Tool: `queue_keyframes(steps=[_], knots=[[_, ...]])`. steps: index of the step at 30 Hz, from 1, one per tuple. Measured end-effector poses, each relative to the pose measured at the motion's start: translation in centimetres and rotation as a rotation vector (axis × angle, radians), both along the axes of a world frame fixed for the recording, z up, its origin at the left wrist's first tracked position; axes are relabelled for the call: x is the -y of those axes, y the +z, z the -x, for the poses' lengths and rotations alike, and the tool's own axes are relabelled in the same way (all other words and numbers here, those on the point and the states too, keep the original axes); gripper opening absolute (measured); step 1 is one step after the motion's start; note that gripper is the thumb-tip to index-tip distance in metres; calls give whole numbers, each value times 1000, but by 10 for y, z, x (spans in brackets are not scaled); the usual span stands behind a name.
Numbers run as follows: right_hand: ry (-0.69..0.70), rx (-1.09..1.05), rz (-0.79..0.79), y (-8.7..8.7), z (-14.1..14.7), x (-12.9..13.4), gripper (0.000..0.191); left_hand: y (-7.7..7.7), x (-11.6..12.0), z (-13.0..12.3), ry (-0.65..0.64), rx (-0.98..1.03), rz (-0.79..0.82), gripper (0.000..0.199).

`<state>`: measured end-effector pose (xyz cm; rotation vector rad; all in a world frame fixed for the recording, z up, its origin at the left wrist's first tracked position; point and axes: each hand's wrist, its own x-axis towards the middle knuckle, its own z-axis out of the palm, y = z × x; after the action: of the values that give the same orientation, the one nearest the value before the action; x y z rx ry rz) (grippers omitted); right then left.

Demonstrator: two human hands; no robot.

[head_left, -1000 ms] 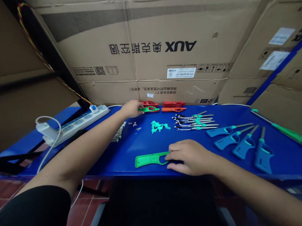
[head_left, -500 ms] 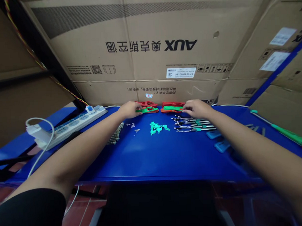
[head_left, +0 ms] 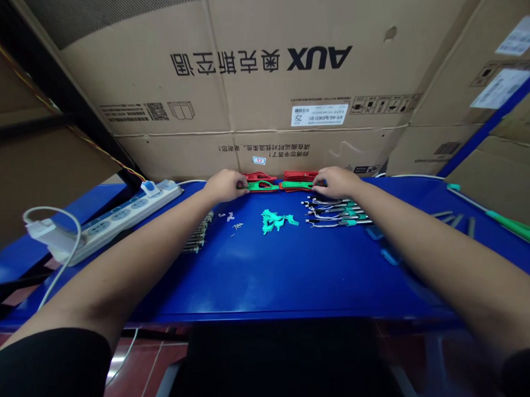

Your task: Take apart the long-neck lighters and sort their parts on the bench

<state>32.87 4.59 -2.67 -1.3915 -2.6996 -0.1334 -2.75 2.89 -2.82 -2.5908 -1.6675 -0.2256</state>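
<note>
Along the back of the blue table, my left hand (head_left: 226, 185) pinches the left end of a green plastic casing piece (head_left: 264, 187) with an oval opening. That piece lies against red casing pieces (head_left: 259, 176) behind it. My right hand (head_left: 338, 182) has its fingers closed round the right end of a second, more solid green casing piece (head_left: 296, 186). Orange-red edges show beneath this one, and more red casing halves (head_left: 300, 175) lie behind it. The fingertips of both hands are partly hidden.
Small turquoise plastic parts (head_left: 275, 220) lie mid-table. Tiny clear and metal bits (head_left: 236, 226) and a row of thin metal parts (head_left: 199, 236) are left of them. Wired metal tubes (head_left: 336, 213) lie right, near a green-handled tool (head_left: 516, 228). A power strip (head_left: 121, 219) stands left; cardboard (head_left: 252, 99) walls the back.
The view has tilted down slightly. My right hand has shifted a little left with its green casing piece, which now covers more of the orange piece below. My left hand keeps its hold.
</note>
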Motion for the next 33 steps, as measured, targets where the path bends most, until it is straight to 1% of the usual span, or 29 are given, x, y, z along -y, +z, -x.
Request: queue_keyframes(steps=[3, 7, 15, 19, 27, 31, 33], knots=[[-28, 21, -6, 1, 2, 2, 32, 0, 5, -2, 10, -10, -15, 22], [-69, 55, -25, 3, 7, 3, 32, -1, 7, -4, 22, -40, -39, 22], [-120, 101, -26, 5, 15, 4, 33, 0, 2, -3, 38, -104, -107, 24], [-138, 112, -33, 5, 17, 4, 32, -1, -1, -2, 16, -118, -117, 24], [-187, 118, -2, 5, 14, 1, 33, 0, 1, -3, -20, -108, -128, 33], [-182, 114, 20, 2, 10, -2, 28, 0, 2, -5, -39, -111, -122, 28], [-171, 107, 41, 1, 8, -4, 29, 0, 1, -5, -55, -114, -117, 24]])
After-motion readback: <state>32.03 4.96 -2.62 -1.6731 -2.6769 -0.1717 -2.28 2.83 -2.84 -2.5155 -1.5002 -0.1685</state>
